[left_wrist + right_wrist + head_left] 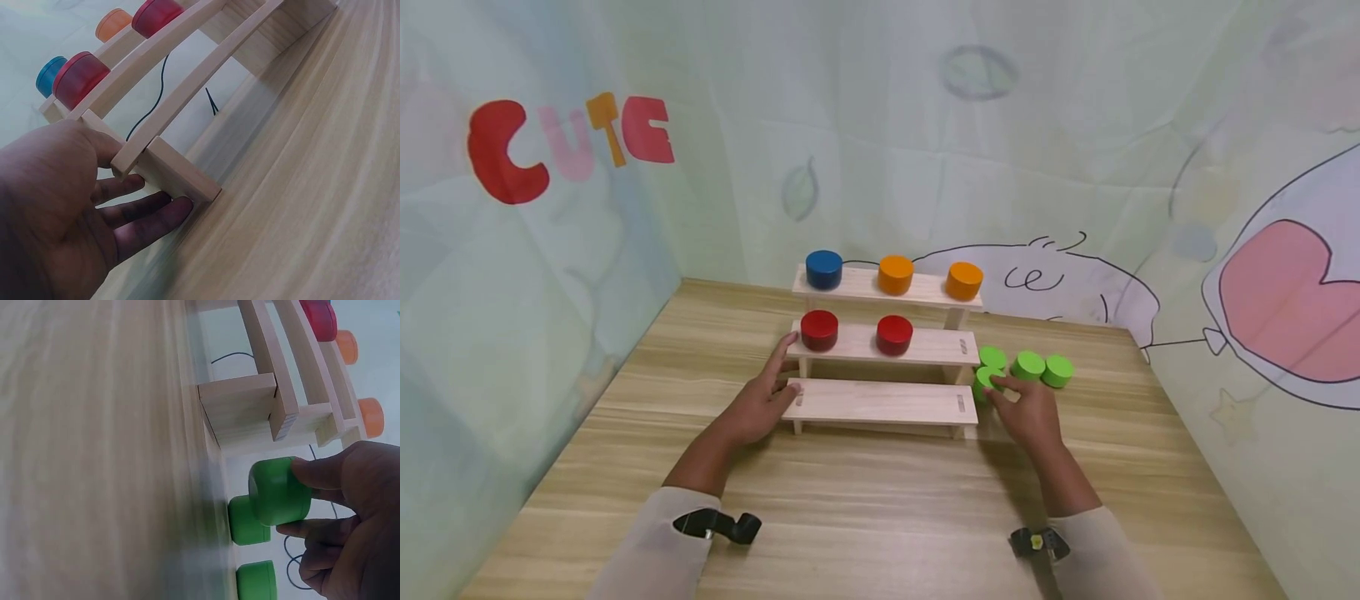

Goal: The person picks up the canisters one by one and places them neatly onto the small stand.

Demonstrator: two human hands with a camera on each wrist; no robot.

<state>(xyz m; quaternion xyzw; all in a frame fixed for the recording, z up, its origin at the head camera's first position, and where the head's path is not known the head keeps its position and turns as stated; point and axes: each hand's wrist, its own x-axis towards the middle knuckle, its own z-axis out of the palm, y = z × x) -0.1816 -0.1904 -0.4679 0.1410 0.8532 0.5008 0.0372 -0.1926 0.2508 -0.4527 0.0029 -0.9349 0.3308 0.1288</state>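
Observation:
A three-step wooden shelf (880, 402) stands on the table. Its top step carries a blue cylinder (823, 269) and two orange cylinders (896, 274). Two red cylinders (819, 329) sit on the middle step, and the bottom step is bare. My left hand (778, 379) rests with straight fingers against the shelf's left end; its fingertips (178, 211) touch the wooden foot (184, 174). My right hand (1003, 390) pinches a green cylinder (278, 490) just right of the shelf, lifted slightly off the table. Other green cylinders (1028, 365) lie beside it.
The wooden table (880, 500) is enclosed by printed fabric walls on the left, back and right. The loose green cylinders (255, 581) lie between the shelf's right leg (237, 415) and the right wall. Bare tabletop stretches in front of the shelf.

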